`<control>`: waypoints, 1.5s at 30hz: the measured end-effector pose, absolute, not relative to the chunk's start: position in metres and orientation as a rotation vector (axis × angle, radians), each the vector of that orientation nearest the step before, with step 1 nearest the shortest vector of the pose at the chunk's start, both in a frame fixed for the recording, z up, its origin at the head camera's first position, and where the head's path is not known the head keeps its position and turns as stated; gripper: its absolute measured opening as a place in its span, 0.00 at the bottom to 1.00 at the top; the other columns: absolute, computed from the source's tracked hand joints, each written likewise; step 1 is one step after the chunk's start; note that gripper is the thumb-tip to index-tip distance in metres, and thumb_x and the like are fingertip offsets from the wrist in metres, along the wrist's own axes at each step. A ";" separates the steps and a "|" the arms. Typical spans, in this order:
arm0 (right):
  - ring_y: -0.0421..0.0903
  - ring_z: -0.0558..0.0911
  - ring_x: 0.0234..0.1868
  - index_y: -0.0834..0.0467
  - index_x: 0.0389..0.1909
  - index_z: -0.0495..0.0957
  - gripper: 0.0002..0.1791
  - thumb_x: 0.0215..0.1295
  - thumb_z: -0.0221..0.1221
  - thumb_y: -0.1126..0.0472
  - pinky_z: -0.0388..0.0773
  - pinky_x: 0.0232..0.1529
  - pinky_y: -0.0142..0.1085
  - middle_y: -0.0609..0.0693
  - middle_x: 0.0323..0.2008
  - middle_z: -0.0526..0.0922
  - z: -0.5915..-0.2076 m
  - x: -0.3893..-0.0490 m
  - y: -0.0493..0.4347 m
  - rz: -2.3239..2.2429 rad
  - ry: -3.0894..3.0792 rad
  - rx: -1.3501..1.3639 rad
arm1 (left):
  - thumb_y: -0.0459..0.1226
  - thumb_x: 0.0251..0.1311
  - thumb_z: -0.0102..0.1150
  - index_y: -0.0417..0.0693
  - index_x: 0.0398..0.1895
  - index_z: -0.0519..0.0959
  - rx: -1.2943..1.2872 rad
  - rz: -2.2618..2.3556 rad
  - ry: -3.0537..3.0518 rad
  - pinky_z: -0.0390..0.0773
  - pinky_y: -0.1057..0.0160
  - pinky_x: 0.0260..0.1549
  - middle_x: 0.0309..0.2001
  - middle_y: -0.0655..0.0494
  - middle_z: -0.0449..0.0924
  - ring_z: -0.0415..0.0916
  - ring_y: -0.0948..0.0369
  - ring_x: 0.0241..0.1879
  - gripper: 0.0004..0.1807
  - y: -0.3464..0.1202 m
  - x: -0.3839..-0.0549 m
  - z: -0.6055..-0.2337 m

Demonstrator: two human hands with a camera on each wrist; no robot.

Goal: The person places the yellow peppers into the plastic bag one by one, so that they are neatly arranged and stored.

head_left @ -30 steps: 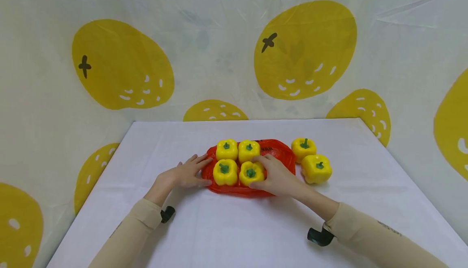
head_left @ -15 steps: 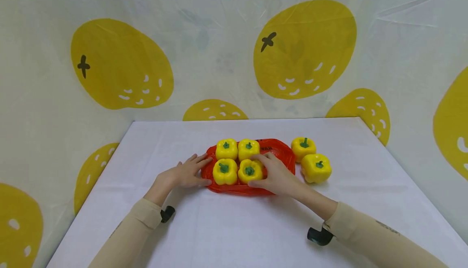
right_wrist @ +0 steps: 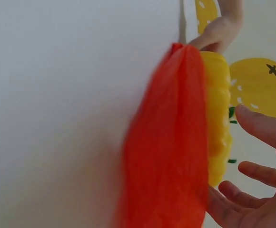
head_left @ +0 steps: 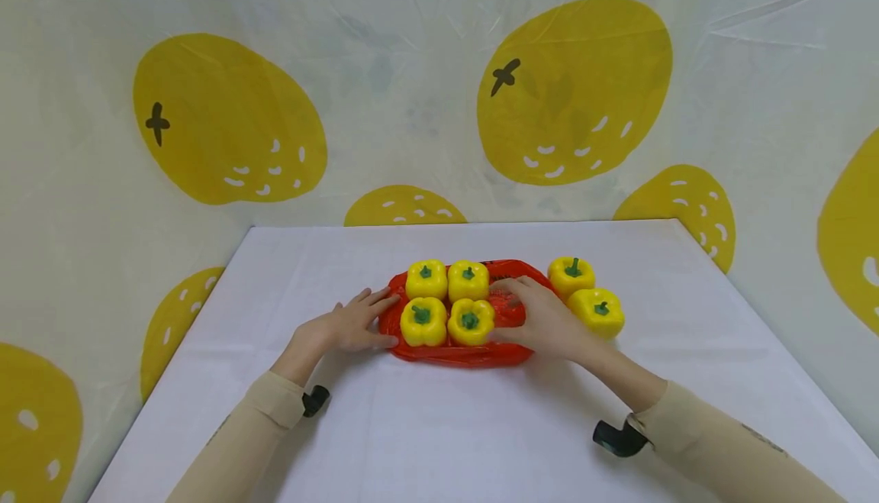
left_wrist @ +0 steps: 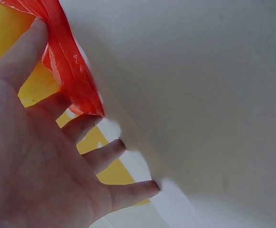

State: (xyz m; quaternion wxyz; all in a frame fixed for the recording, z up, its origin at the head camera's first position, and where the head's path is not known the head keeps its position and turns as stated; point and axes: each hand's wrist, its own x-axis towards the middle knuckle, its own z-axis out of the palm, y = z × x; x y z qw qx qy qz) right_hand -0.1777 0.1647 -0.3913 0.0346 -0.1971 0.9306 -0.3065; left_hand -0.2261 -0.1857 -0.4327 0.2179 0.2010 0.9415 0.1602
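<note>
A red plastic bag (head_left: 453, 357) lies spread on the table with several yellow bell peppers on it in two rows. My left hand (head_left: 353, 326) rests with spread, straight fingers at the bag's left edge; in the left wrist view its thumb touches the red plastic (left_wrist: 73, 71). My right hand (head_left: 549, 324) is over the bag's right part, fingers apart and nothing between them. Its fingertips are just right of the front-right bell pepper (head_left: 471, 321). The right wrist view shows the palm and parted fingers beside the yellow peppers (right_wrist: 218, 109), partly hidden behind the bag.
Two more yellow bell peppers, one farther back (head_left: 571, 277) and one nearer (head_left: 599, 312), stand on the white tablecloth (head_left: 426, 434) right of the bag. A curtain (head_left: 412, 106) printed with large yellow fruit hangs behind the table.
My right hand has let go of the front-right bell pepper and drawn back to the right. That pepper stays on the bag. The left hand has not moved.
</note>
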 end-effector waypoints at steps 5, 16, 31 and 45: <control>0.58 0.78 0.57 0.58 0.62 0.77 0.33 0.57 0.76 0.51 0.83 0.52 0.53 0.54 0.56 0.80 -0.380 -0.177 0.177 -0.999 2.865 -0.618 | 0.57 0.65 0.63 0.55 0.83 0.55 0.558 0.440 2.603 0.44 0.24 0.67 0.82 0.48 0.47 0.38 0.40 0.79 0.47 -0.186 -0.226 -0.432; 0.57 0.78 0.57 0.57 0.59 0.79 0.25 0.61 0.73 0.60 0.81 0.54 0.55 0.52 0.53 0.82 -0.359 -0.176 0.211 -1.102 2.849 -0.539 | 0.57 0.65 0.63 0.56 0.83 0.55 0.564 0.445 2.600 0.44 0.24 0.67 0.82 0.49 0.48 0.39 0.41 0.79 0.47 -0.186 -0.227 -0.435; 0.57 0.78 0.59 0.61 0.61 0.77 0.26 0.65 0.71 0.59 0.82 0.52 0.35 0.58 0.57 0.81 -0.349 -0.182 0.269 -1.186 2.802 -0.532 | 0.58 0.65 0.63 0.57 0.83 0.54 0.571 0.430 2.602 0.44 0.24 0.68 0.82 0.50 0.47 0.38 0.41 0.80 0.47 -0.185 -0.227 -0.435; 0.64 0.74 0.63 0.65 0.65 0.74 0.32 0.64 0.72 0.59 0.74 0.61 0.60 0.63 0.63 0.77 -0.355 -0.191 0.308 -1.041 2.763 -0.574 | 0.57 0.65 0.63 0.56 0.83 0.54 0.562 0.439 2.603 0.43 0.24 0.68 0.82 0.50 0.46 0.38 0.42 0.80 0.48 -0.186 -0.227 -0.432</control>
